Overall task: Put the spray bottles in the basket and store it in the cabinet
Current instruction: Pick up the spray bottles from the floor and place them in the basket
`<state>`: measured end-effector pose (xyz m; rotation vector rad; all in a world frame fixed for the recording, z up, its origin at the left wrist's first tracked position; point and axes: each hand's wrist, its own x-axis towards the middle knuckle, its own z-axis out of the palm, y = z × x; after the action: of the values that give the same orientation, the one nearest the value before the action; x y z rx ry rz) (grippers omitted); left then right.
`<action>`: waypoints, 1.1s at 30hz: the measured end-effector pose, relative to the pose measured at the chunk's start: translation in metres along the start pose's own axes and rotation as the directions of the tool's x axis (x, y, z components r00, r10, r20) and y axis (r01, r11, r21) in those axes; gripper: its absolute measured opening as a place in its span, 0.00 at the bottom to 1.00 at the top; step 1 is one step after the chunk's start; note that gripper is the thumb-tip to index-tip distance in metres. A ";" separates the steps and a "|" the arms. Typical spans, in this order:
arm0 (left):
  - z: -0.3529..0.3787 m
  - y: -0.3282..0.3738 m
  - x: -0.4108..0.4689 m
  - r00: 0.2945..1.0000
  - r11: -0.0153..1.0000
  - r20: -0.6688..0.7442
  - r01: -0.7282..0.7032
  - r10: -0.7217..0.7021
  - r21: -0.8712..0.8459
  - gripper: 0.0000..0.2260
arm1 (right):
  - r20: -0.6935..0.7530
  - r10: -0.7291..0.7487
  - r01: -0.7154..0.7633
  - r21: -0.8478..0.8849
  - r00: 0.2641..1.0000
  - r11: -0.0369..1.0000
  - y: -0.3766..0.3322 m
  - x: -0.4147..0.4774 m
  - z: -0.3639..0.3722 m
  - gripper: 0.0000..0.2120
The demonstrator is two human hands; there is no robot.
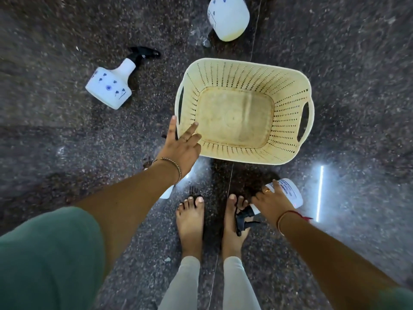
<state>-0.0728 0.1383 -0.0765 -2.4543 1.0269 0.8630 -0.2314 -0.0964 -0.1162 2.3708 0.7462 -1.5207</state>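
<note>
Right hand point(271, 201) low beside bare feet point(211, 222), fingers curled around 1 spray bottle point(288, 193), nozzle toward the person | left hand point(182, 145) reaching forward, fingers spread, tips on basket point(288, 104) near corner | basket upright on floor point(67, 142) | 2 bottles lying beyond: bottle at left point(110, 85), bottle at top edge point(228, 17).

Green short sleeves on both arms, twisted metal bangle at the wrist of the left hand point(182, 148) with a thin finger ring, red thread bracelet on the right hand point(271, 203) with a gold ring, pale leggings, bare feet
</note>
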 end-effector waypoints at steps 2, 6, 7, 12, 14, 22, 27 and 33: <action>-0.001 0.003 -0.001 1.000 1.000 0.021 0.022 -0.022 0.013 0.13 | 0.062 -0.038 0.037 0.018 0.997 0.999 0.000 0.009 -0.021 0.23; -0.004 0.007 0.001 0.996 0.997 0.071 0.055 -0.058 0.047 0.09 | 0.005 -0.140 0.137 0.183 0.990 0.973 0.004 0.008 -0.056 0.16; -0.006 0.008 0.001 0.995 0.997 0.080 0.047 -0.051 0.059 0.08 | -0.063 -0.144 0.156 0.237 0.987 0.959 0.006 0.004 -0.063 0.14; -0.006 0.009 -0.002 0.995 0.993 0.092 -0.042 0.031 0.110 0.08 | -0.308 -0.091 0.283 0.666 0.947 0.690 0.014 -0.034 -0.104 0.17; -0.004 0.009 -0.003 0.996 0.994 0.078 -0.059 0.052 0.094 0.07 | -0.387 -0.051 0.352 0.767 0.921 0.536 0.020 -0.056 -0.126 0.17; 0.001 0.013 -0.004 0.988 0.989 0.130 -0.093 0.078 0.113 0.16 | -0.666 0.226 0.668 0.740 0.711 0.077 0.050 -0.125 -0.197 0.14; 0.005 0.016 -0.008 0.988 0.995 0.148 -0.063 0.051 0.081 0.11 | -0.616 0.515 0.673 0.733 0.595 0.098 0.070 -0.096 -0.197 0.15; 0.007 0.018 -0.012 0.988 0.998 0.149 -0.041 0.032 0.056 0.12 | -0.340 0.751 0.544 0.839 0.566 -0.030 0.069 -0.031 -0.157 0.16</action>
<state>-0.0956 0.1364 -0.0752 -2.2910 1.0321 0.9951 -0.0828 -0.0935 -0.0257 4.1262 -1.4091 -0.4028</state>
